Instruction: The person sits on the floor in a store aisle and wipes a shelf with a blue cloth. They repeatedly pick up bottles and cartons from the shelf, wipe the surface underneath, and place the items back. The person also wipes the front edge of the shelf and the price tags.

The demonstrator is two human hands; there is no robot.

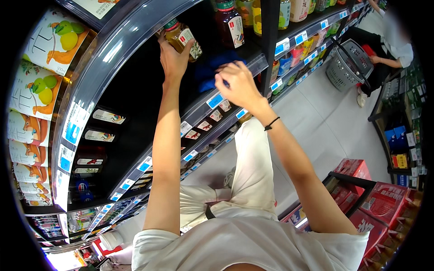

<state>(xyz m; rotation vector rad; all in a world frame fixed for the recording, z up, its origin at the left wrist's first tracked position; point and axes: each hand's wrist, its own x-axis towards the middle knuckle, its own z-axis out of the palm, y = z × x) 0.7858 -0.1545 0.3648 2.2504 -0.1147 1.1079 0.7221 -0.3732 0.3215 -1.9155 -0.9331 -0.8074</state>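
My left hand (174, 62) grips a plastic bottle of yellowish tea (184, 40) with a green cap and a white label, tilted on the black shelf. My right hand (239, 84) is at the shelf's front edge, slightly blurred, its fingers curled. Behind those fingers a blue cloth (217, 67) lies on the shelf; whether they grip it cannot be made out. Past the cloth stands a dark red drink bottle (230, 27), also green-capped.
A clear rail with price tags (216, 100) edges the shelf. Large printed drink cartons (56, 42) line the upper left. A person with a grey shopping basket (349, 64) is in the aisle at right. Red boxes (385, 203) are stacked by my right elbow.
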